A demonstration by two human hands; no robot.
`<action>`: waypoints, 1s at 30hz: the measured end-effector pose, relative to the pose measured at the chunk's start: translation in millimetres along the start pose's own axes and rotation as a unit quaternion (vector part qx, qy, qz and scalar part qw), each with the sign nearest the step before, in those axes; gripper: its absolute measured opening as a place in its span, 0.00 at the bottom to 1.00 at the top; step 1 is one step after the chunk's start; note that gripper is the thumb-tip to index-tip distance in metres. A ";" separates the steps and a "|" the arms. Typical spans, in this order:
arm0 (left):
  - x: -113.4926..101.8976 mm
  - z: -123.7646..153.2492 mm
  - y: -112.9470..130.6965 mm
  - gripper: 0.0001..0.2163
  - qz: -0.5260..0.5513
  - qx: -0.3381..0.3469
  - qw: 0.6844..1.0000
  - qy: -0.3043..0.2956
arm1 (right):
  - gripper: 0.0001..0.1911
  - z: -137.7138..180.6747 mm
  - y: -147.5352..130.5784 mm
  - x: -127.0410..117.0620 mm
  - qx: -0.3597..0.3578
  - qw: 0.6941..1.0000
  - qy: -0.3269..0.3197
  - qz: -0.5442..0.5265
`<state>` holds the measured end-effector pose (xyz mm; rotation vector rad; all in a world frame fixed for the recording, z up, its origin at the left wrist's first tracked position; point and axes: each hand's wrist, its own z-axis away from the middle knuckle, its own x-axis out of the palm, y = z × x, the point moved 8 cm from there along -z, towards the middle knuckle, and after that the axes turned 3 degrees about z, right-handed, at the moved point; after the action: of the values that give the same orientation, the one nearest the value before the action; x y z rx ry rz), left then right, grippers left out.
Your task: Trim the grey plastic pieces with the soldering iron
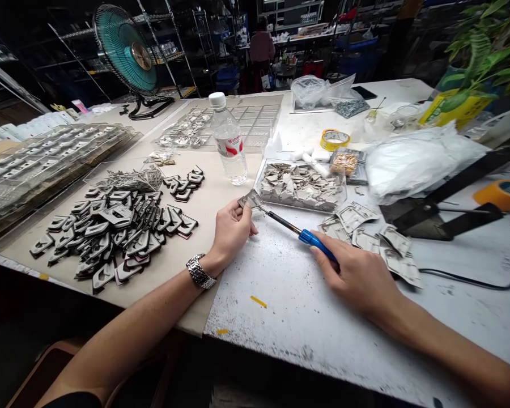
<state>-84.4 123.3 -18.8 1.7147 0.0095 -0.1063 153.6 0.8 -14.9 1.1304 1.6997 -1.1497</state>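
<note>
Left hand [232,232] closed, thumb and fingers pinching a small grey stamped-metal piece [250,199] at its lower edge, held just above the table. Silver link wristwatch [200,271] on that wrist. Right hand [357,277] closed around a slim soldering iron with a blue plastic handle [317,245], black shaft angled toward the left hand, thin metal tip touching the grey piece. Loose crumpled grey metal sheets [361,232] lie just beside the right hand on a white paint-speckled worktable [272,317], and a thin black cable [463,277] runs across the table past them.

Left of the hands, a beige board [204,226] holds a heap of black-and-white angular plastic-framed pieces [119,226]. Clear rectangular plastic tray [301,187] full of grey metal scraps sits ahead, near a clear water bottle with a white cap [228,139]. Farther on: stacked clear plastic trays [46,164], a yellow tape roll [334,139], an orange tape roll [501,195], a white plastic bag [420,161], a teal desk fan [127,48]. Another person [261,54] stands in the background, too far off to see their hands.
</note>
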 end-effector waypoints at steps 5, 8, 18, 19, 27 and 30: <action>-0.7 0.4 1.7 0.11 -0.008 -0.001 1.000 0.001 | 0.26 0.2 1.0 1.0 0.001 1.000 0.002 0.005; -1.3 0.5 1.7 0.10 -0.008 -0.002 1.000 0.000 | 0.26 -0.2 1.0 1.6 0.001 1.000 0.000 0.010; -2.5 3.0 9.2 0.10 -0.009 0.020 1.000 0.008 | 0.26 -0.4 1.2 0.4 0.015 1.000 -0.011 0.009; -2.3 3.2 10.2 0.10 -0.009 0.021 1.000 0.008 | 0.25 -0.5 1.3 0.5 0.018 1.000 -0.012 0.009; -2.3 6.2 15.7 0.10 -0.009 0.014 1.000 0.018 | 0.25 -1.8 1.5 2.3 0.028 0.999 -0.018 0.010; -1.8 5.0 10.4 0.12 -0.014 0.002 1.000 0.013 | 0.25 -2.7 1.8 0.7 0.019 0.999 -0.023 -0.013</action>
<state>-85.8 117.0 -9.1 1.7210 0.0530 -0.1040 154.7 3.9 -15.2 1.0993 1.6684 -1.2206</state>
